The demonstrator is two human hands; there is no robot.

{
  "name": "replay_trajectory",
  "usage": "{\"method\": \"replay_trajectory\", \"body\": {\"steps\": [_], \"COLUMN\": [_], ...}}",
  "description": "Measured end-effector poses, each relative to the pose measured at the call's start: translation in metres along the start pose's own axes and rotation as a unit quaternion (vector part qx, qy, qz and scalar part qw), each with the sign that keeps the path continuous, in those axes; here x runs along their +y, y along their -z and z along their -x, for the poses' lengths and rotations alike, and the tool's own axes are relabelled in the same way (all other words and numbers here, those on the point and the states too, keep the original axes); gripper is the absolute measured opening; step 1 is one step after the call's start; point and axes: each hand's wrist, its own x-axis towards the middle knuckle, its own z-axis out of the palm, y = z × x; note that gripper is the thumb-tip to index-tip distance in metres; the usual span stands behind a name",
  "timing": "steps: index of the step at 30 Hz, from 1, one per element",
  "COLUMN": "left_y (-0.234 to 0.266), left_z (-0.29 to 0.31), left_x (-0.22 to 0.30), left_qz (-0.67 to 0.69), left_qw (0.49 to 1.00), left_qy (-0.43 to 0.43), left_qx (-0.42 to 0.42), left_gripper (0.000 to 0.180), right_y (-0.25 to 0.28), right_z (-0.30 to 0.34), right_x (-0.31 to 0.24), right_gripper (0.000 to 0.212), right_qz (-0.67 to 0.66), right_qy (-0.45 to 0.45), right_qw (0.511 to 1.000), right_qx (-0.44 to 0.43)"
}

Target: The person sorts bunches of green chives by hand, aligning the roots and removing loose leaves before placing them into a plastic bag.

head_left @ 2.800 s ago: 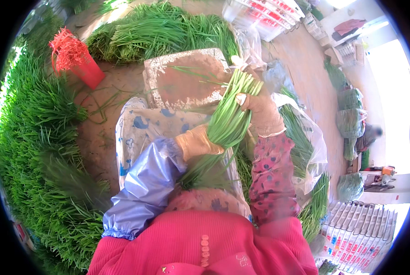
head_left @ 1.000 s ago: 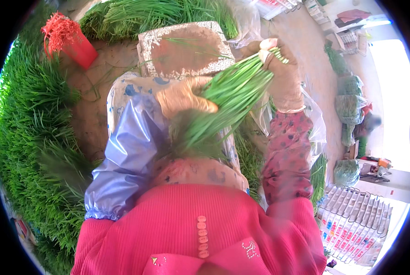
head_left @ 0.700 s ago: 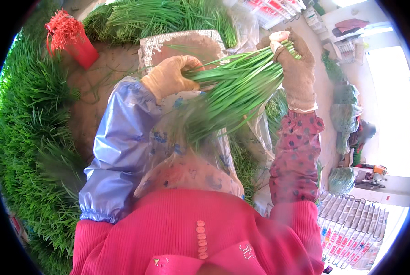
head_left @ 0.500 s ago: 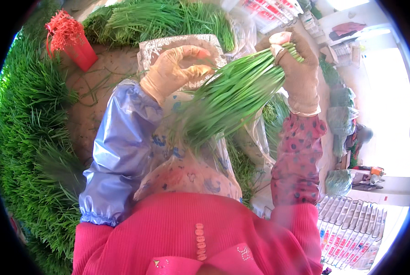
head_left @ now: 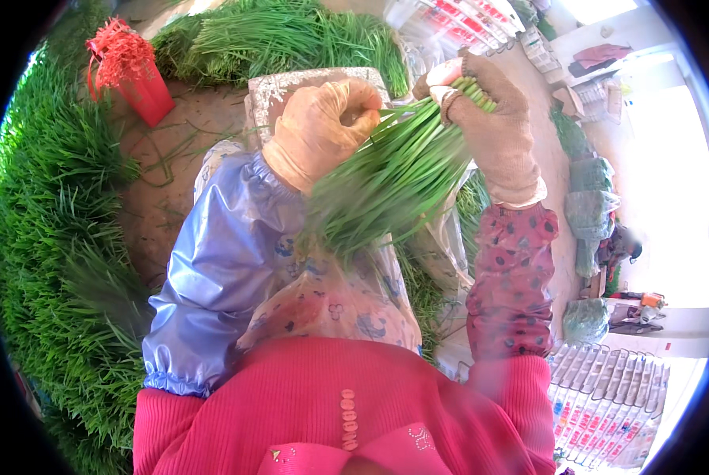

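My right hand (head_left: pixel 485 119), in a brown knit glove with a thumb tip showing, is wrapped round the pale stem ends of a bunch of green chives (head_left: pixel 402 170). The long blades hang down to the left over my lap, and their tips are blurred. My left hand (head_left: pixel 323 127), in a tan rubber glove, is at the upper left side of the bunch. Its thumb and forefinger are pinched together on a few blades at the bunch's edge. Behind that hand is a worn stool (head_left: pixel 271 91) with a pale, flaking rim.
Heaped greens (head_left: pixel 61 261) line the left side, and more chives (head_left: pixel 267 39) lie at the back. A red container (head_left: pixel 144 95) of red ties stands at the back left. Wire racks (head_left: pixel 604 396) are at the lower right. Wrapped green bundles (head_left: pixel 590 210) lie along the right.
My left hand has moved right toward the bunch, and its spread fingers have closed into a pinch. My right hand has brought the chives slightly left.
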Motion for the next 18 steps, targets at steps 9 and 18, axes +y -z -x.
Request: {"method": "replay_trajectory", "body": {"steps": [9, 18], "left_y": [0.024, 0.016], "left_z": [-0.008, -0.010], "left_x": [0.029, 0.028], "left_qz": [0.428, 0.452], "left_qw": [0.902, 0.888], "left_qy": [0.048, 0.056], "left_qx": [0.029, 0.059], "left_gripper": [0.035, 0.033], "right_y": [-0.022, -0.036], "right_z": [-0.012, -0.029], "right_x": [-0.016, -0.011], "right_gripper": [0.022, 0.027], "right_qz": [0.105, 0.039], "right_qy": [0.085, 0.023], "right_qw": [0.989, 0.995], "right_qx": [-0.068, -0.092]}}
